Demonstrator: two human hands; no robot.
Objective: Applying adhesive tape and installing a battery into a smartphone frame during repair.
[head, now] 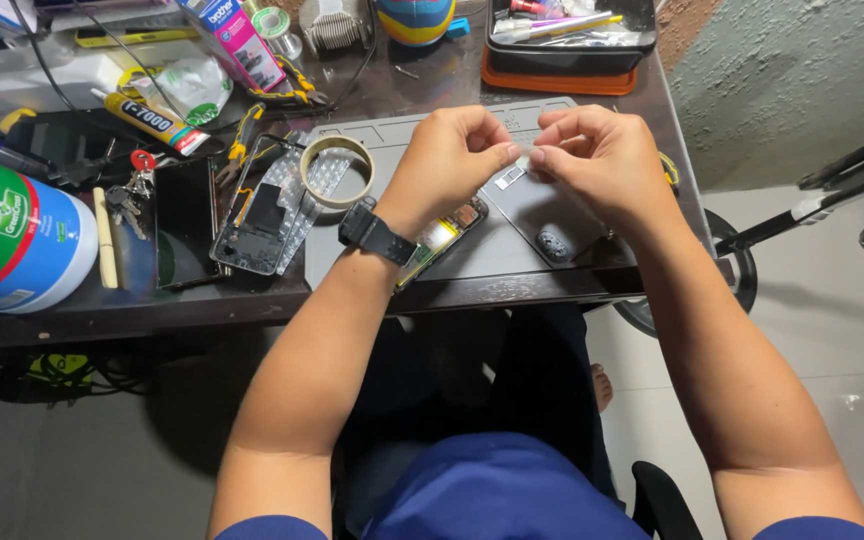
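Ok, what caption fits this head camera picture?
Left hand and right hand pinch a small strip above an opened phone on a grey mat.

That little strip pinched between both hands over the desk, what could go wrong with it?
The small strip, pinched between left hand and right hand, might fold onto itself or slip out. If dropped, it could land among the opened phone and grey back cover below, or fall off the desk edge.

Your one camera sits on your head, looking steeply down past your arms onto the surface [512, 255], close in, with floor [832, 330] right of it.
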